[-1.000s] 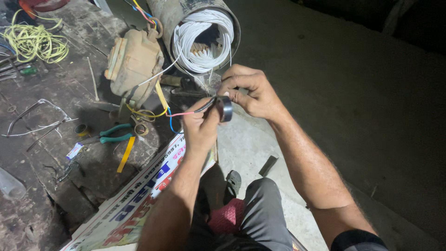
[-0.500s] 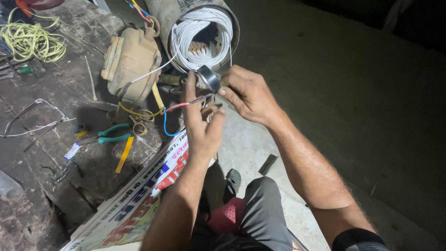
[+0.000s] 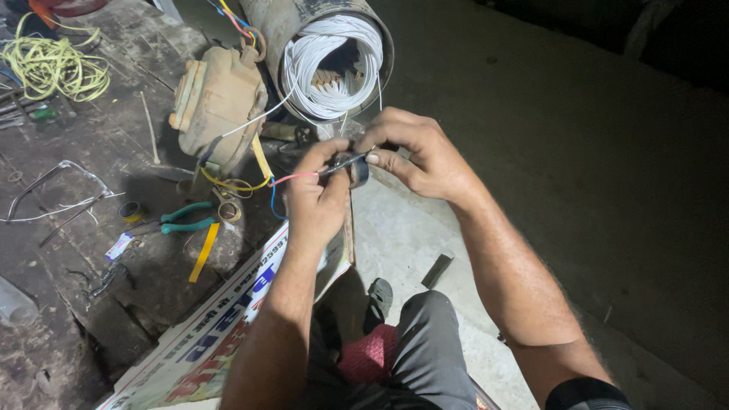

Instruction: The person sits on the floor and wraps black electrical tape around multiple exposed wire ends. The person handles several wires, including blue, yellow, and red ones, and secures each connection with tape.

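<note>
- The left hand (image 3: 315,199) is closing its fingers and thumb around a thin red wire (image 3: 295,177), pinching it where the wire is meeting a strip of dark tape; the wire is running off to the left toward a blue wire (image 3: 273,203).
- The right hand (image 3: 421,156) is gripping a small roll of black insulating tape (image 3: 358,170) between thumb and fingers; the roll is sitting just beside the left thumb, touching the wire joint, so both hands are meeting above the floor.
- Just behind the hands, a metal motor cylinder (image 3: 292,30) is lying on its side, with white winding wire (image 3: 326,68) coiling inside its open end.
- Left of it, a tan cast motor cover (image 3: 216,102) is resting on the wooden board (image 3: 91,152); yellow wire is looping below it.
- Green-handled pliers (image 3: 182,216) and a yellow strip (image 3: 203,252) are lying near the board's edge; a tangle of yellow-green wire (image 3: 53,64) is sitting well apart at the far left.
- A printed newspaper sheet (image 3: 220,334) is spreading under the left forearm; the person's grey trousers (image 3: 425,349) are showing below.
</note>
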